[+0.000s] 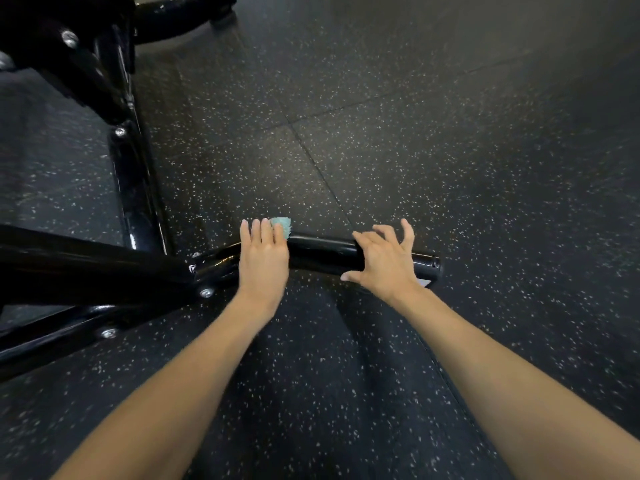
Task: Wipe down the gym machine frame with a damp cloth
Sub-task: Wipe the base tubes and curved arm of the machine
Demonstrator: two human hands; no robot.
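A black gym machine frame lies low on the floor, and its round foot bar [322, 252] runs left to right in the middle of the view. My left hand [264, 258] lies flat over this bar with straight fingers, pressing a teal cloth [282, 226] onto it. Only a corner of the cloth shows past the fingertips. My right hand [384, 259] rests on the same bar nearer its capped right end [431, 266], fingers spread and relaxed, thumb on the near side.
Another black tube [133, 188] runs away toward the machine's upper bracket [69, 46] at top left. A thick tube [86, 268] comes in from the left, with bolts [206, 292] at the joint. Speckled black rubber floor tiles [450, 150] surround the frame.
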